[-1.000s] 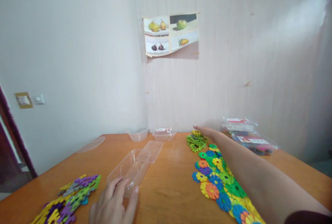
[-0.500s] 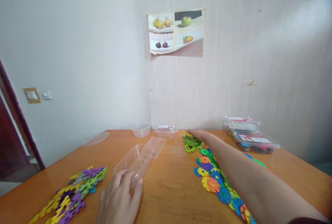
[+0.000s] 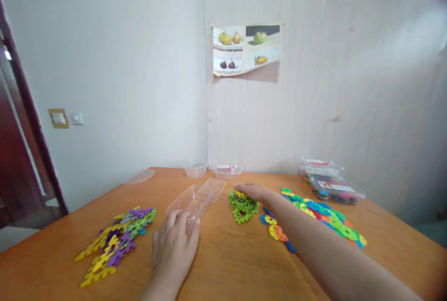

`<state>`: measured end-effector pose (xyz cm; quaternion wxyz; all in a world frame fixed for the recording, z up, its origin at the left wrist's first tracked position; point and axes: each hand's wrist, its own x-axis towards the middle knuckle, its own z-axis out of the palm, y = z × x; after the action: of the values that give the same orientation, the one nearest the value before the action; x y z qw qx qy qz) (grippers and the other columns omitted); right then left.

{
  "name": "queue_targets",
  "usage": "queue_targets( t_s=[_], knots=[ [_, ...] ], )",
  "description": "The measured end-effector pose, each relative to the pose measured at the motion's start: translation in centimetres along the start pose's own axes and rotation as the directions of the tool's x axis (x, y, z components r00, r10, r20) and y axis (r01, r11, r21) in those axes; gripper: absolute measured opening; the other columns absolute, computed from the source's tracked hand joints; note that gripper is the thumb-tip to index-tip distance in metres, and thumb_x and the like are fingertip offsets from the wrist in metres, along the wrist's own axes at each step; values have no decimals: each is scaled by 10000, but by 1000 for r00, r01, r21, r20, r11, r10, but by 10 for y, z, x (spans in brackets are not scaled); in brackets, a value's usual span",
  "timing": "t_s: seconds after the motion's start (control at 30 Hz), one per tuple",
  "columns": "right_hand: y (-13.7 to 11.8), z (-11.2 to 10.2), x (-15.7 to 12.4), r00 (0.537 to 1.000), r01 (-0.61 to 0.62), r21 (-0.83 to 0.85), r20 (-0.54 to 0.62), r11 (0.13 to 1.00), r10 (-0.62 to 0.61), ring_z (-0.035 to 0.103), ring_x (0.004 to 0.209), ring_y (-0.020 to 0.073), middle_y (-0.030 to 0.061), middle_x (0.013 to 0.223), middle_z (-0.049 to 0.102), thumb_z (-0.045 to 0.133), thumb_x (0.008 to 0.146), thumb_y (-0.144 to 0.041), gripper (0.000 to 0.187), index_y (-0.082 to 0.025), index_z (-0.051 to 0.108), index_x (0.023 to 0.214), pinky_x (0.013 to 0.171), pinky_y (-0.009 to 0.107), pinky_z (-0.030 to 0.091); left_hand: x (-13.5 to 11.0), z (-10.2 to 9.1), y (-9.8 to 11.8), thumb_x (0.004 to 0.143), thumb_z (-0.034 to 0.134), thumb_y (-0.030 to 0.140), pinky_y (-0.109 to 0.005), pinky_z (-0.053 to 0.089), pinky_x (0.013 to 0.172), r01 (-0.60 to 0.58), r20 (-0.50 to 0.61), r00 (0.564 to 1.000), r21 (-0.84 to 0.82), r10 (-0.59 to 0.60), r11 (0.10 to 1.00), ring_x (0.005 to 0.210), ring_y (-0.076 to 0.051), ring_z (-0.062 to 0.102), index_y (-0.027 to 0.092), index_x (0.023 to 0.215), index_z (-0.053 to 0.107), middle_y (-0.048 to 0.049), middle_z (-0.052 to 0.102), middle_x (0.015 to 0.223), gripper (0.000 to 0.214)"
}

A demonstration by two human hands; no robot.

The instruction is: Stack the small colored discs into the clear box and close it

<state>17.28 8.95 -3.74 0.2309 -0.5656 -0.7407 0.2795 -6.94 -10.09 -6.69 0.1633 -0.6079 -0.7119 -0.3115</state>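
Note:
My left hand [image 3: 174, 241] lies flat on the wooden table [image 3: 226, 264], fingers stretched onto the near end of a clear plastic tray [image 3: 190, 200]. My right hand [image 3: 253, 191] reaches across and rests palm down, fingers flat, on a clump of green interlocking plastic pieces [image 3: 243, 207] beside the tray. Under and behind my right forearm spreads a band of multicoloured flower-shaped discs [image 3: 319, 212].
A pile of yellow, purple and green flat pieces [image 3: 115, 236] lies at the left. At the back stand a clear bowl [image 3: 196, 170], a small lidded tub [image 3: 226, 171], a loose lid [image 3: 139, 177] and stacked clear boxes [image 3: 328, 180] at right. Walls close behind.
My right hand has dragged the green clump nearer and leftwards, away from the coloured discs. My left hand stays on the tray's end. The view shifted right.

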Motion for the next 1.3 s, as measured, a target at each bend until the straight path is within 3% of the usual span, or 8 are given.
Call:
queue_targets(
  t_s=[0.17, 0.33, 0.53, 0.87, 1.03, 1.2, 1.3],
  knots=[
    [-11, 5, -33, 992, 42, 71, 115, 997, -50, 605, 1089, 280, 101, 1211, 663, 556, 774, -707, 616, -197, 702, 1088, 953, 409, 440, 1, -3, 2, 899, 462, 421, -325, 413, 715, -10, -32, 999, -9, 10, 1000, 891, -212, 612, 216, 992, 630, -71, 612, 1109, 280],
    [-19, 8, -57, 977, 130, 168, 145, 977, -155, 597, 1112, 255, 53, 1202, 680, 573, 763, -691, 566, -244, 724, 1076, 1007, 388, 406, 0, -5, 2, 915, 441, 415, -325, 412, 722, -8, -41, 999, -24, 7, 1000, 889, -209, 611, 207, 995, 622, -71, 613, 1093, 287],
    [-24, 6, -77, 985, 169, 267, -4, 949, -174, 542, 1198, 271, 73, 1286, 628, 527, 802, -674, 630, -211, 657, 1209, 1046, 410, 368, 0, -5, 2, 917, 437, 397, -330, 415, 732, -10, -51, 999, -36, 8, 999, 898, -216, 609, 202, 1011, 613, -69, 613, 1073, 279],
    [-12, -9, -119, 951, 155, 259, -301, 954, -73, 618, 995, 261, 81, 1007, 715, 451, 842, -623, 554, -151, 686, 1013, 868, 346, 456, -1, -5, 0, 910, 444, 352, -325, 419, 739, -8, -56, 998, -38, 6, 999, 883, -207, 599, 210, 987, 615, -63, 616, 1062, 235],
    [4, -5, -140, 927, 183, 206, -362, 961, -99, 627, 820, 228, 46, 815, 695, 429, 855, -582, 467, -177, 659, 887, 719, 300, 465, 0, -1, -7, 914, 416, 286, -329, 440, 821, -67, -93, 994, -37, 64, 997, 947, -213, 591, 212, 968, 617, -67, 616, 1073, 221],
    [16, 6, -159, 906, 198, 131, -403, 971, -131, 582, 714, 202, 31, 720, 651, 436, 868, -531, 374, -213, 600, 765, 650, 289, 423, 2, -4, -9, 881, 444, 254, -383, 437, 926, -48, -191, 981, -27, 42, 999, 1084, -263, 551, 186, 1065, 605, -110, 599, 1136, 255],
    [15, 15, -167, 895, 222, -3, -397, 975, -205, 544, 657, 173, 22, 676, 620, 417, 897, -487, 352, -223, 545, 703, 627, 271, 386, 1, -9, -5, 879, 464, 276, -415, 414, 980, -90, -243, 967, -40, 78, 995, 1118, -278, 530, 175, 1085, 582, -124, 592, 1141, 258]
  ],
)
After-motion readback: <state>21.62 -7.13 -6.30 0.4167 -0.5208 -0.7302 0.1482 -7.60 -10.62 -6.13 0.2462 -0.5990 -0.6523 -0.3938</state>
